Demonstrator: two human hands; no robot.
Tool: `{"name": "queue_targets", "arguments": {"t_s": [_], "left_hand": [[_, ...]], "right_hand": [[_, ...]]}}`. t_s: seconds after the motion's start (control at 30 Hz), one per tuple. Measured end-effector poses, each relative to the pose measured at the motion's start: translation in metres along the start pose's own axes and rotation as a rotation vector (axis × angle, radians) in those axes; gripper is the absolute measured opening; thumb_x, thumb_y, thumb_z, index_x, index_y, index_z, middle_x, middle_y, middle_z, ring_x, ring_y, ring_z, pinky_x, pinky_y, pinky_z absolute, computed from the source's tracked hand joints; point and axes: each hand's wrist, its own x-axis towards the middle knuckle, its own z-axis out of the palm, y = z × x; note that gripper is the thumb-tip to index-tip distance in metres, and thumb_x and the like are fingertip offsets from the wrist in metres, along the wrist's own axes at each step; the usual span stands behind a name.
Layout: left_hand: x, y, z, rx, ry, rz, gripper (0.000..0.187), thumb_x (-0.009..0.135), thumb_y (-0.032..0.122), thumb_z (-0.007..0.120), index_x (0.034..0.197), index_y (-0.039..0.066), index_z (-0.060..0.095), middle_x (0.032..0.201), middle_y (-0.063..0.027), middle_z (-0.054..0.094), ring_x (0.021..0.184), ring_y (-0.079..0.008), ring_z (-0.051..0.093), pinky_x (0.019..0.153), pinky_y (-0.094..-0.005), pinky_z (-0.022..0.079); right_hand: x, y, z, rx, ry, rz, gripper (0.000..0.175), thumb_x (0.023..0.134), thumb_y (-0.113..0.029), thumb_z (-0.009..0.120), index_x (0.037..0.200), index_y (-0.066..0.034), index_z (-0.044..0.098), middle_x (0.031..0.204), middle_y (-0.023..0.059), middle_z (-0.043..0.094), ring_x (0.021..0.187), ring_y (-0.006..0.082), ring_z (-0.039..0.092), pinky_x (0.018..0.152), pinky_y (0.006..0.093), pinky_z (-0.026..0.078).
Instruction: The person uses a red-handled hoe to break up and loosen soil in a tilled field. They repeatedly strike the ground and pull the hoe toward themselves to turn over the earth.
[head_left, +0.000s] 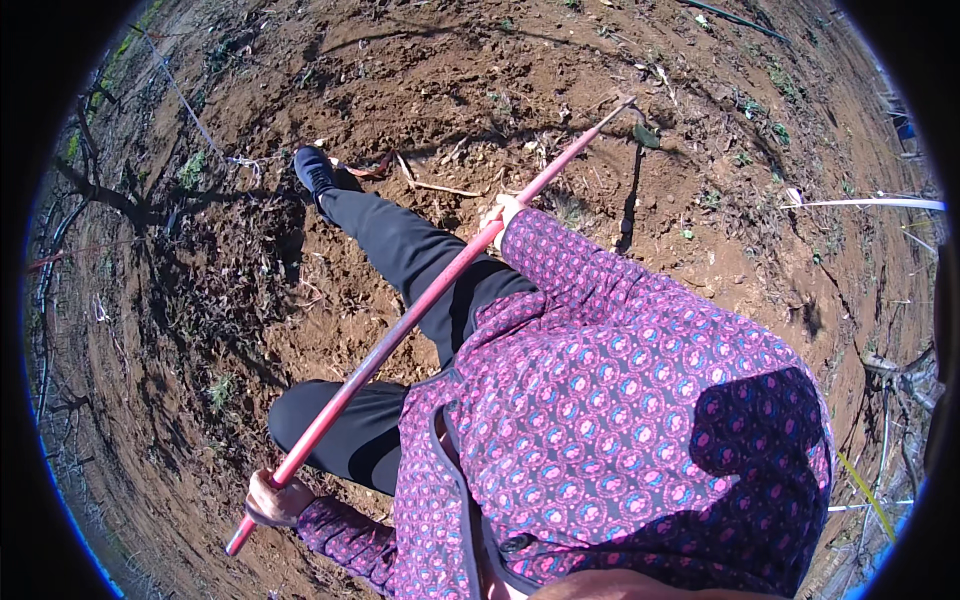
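A long red-painted pole (412, 311), the handle of a ground tool, runs slantwise across my body. My left hand (279, 496) is closed around it near its lower end, at the lower left. Farther up, my right hand (504, 215) grips the same handle, partly hidden behind the pole and the sleeve. Beyond that hand the handle narrows to a bare, pale tip. By the tip, a small dark piece (646, 136) lies against the brown soil (570, 67); it may be the tool's blade, but is too small to tell.
My dark shoe (315, 171) rests on loose soil beside dry stalks (442, 187). A leafless woody plant (105, 196) and a pale cord (184, 101) stand at left. At right are a white strip (870, 202) and a grey branch (911, 379). A dark hose (735, 19) crosses the top.
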Motion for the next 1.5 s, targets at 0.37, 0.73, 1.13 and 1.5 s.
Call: {"name": "queue_targets", "arguments": {"t_s": [0.37,0.73,1.13,1.5], "left_hand": [[-0.023,0.076,-0.027,0.023,-0.178,-0.051,0.011,0.072,0.018,0.068,0.075,0.016,0.057,0.068,-0.0027,0.059,0.074,-0.0262,0.057,0.077,-0.0386,0.041],[-0.016,0.173,-0.001,-0.426,-0.512,0.375,0.019,0.076,0.021,0.072,0.086,0.011,0.060,0.075,-0.0071,0.062,0.074,-0.0280,0.061,0.071,-0.0392,0.044],[0.009,0.086,-0.049,-0.262,-0.441,0.153,0.028,0.061,0.015,0.078,0.069,0.013,0.051,0.062,-0.0075,0.056,0.060,-0.0305,0.058,0.058,-0.0399,0.043],[-0.019,0.072,-0.034,0.070,-0.583,-0.046,0.012,0.072,0.010,0.066,0.078,0.016,0.057,0.064,-0.0098,0.062,0.062,-0.0347,0.063,0.056,-0.0444,0.047]], "right_hand": [[-0.002,-0.087,0.042,-0.077,-0.112,-0.111,0.019,0.092,-0.018,0.057,0.083,-0.0100,0.043,0.054,0.0046,0.042,0.043,0.0245,0.044,0.050,0.0448,0.048],[0.067,-0.061,0.090,-0.429,-0.064,-0.304,0.021,0.088,-0.016,0.064,0.080,-0.0055,0.047,0.054,0.0054,0.049,0.039,0.0222,0.052,0.039,0.0411,0.050],[-0.012,0.042,0.088,-0.264,-0.063,-0.139,0.022,0.090,-0.018,0.057,0.096,-0.0026,0.042,0.055,0.0099,0.047,0.041,0.0238,0.050,0.038,0.0401,0.046],[-0.039,0.051,0.076,-0.126,-0.148,0.140,0.022,0.092,-0.013,0.055,0.073,-0.0110,0.045,0.055,0.0008,0.040,0.044,0.0184,0.042,0.048,0.0406,0.045]]}}
